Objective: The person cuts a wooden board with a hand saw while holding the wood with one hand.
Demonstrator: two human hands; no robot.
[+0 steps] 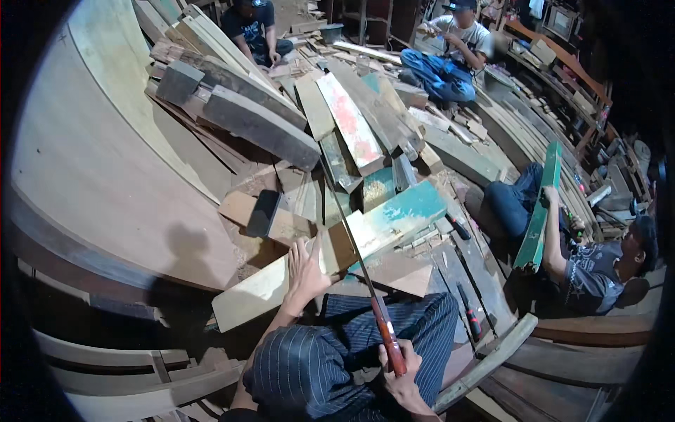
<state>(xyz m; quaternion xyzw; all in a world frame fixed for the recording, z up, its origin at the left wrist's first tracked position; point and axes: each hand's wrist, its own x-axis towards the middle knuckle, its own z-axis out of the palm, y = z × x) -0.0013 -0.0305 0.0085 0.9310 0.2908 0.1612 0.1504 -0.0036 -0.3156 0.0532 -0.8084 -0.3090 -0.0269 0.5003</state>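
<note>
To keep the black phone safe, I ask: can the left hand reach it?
Probably yes: the left hand would need to leave the pale plank, but the black phone lies uncovered close by.

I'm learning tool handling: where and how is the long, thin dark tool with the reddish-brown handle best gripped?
Probably by its glossy reddish-brown handle, coming from the near, lap side: it is thicker than the slim dark shaft and points toward the lap, where the right hand holds its end.
</note>
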